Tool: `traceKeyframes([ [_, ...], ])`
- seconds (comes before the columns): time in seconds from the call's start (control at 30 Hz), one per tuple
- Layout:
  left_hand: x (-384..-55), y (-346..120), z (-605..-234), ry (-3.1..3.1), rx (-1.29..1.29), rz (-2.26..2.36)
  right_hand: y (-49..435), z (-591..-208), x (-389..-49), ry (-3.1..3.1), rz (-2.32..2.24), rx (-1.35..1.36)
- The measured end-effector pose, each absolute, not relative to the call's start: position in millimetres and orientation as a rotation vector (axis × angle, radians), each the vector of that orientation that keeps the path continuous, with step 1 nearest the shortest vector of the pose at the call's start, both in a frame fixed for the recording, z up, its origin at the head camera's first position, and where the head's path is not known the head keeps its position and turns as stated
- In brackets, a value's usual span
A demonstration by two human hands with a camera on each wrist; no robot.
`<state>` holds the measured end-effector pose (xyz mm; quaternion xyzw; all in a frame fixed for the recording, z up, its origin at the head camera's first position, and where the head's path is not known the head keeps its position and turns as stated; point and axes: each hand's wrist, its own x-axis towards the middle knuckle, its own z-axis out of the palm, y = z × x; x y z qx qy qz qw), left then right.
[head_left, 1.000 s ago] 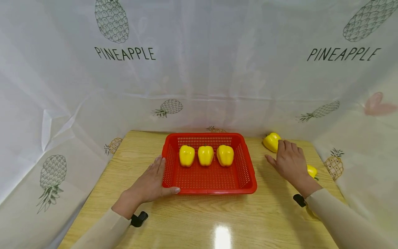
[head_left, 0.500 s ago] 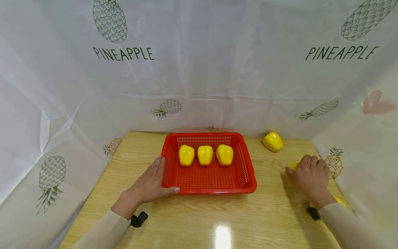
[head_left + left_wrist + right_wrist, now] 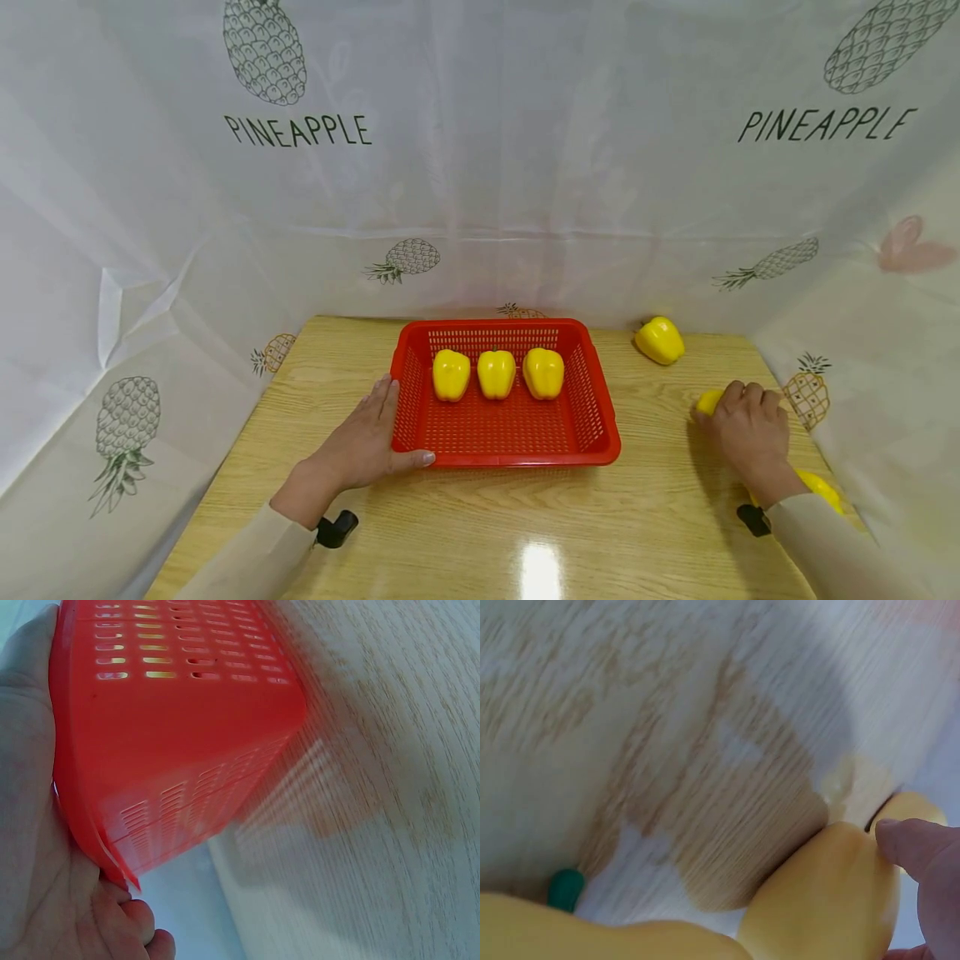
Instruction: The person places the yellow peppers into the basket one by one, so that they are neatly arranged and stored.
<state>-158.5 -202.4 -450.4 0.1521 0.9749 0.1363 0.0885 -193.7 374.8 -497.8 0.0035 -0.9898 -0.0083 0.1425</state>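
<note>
A red plastic basket (image 3: 517, 461) stands on the table with three yellow bell peppers in a row inside, the middle bell pepper (image 3: 496, 375) among them. My left hand (image 3: 356, 442) rests on its near left corner, fingers straight along the left rim and thumb on the front rim. In the left wrist view, the palm lies against the basket's rim (image 3: 67, 765). Out on the right, my right hand (image 3: 753, 433) grips a yellow bell pepper (image 3: 825, 892); in the right wrist view its thumb presses on that pepper's side. In the head view the hand covers most of it.
Another yellow bell pepper (image 3: 660, 340) lies at the table's back right. Near the right forearm is a further bell pepper (image 3: 821, 490), partly hidden by the sleeve. A white pineapple-print sheet (image 3: 480, 183) hangs behind the wooden table (image 3: 450, 533).
My right hand has moved right and toward me, away from the back pepper, and now grips the pepper at the right. The left hand and basket stay in place.
</note>
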Motion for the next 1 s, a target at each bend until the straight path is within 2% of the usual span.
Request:
traceKeyframes([
  [0.3,-159,-202,-451,2.905,0.451,0.390,383,-506,-198,-2.738,-0.134,0.352],
  [0.57,-160,-203,-452,2.910,0.453,0.388,385,-502,-200,-2.703,-0.016,0.465],
  [0.67,-160,-203,-453,2.911,0.457,0.391,383,-499,-200,-2.750,0.011,0.401],
  [1.0,-159,-203,-453,2.917,0.473,0.407,380,-492,-203,-2.880,0.082,-0.066],
])
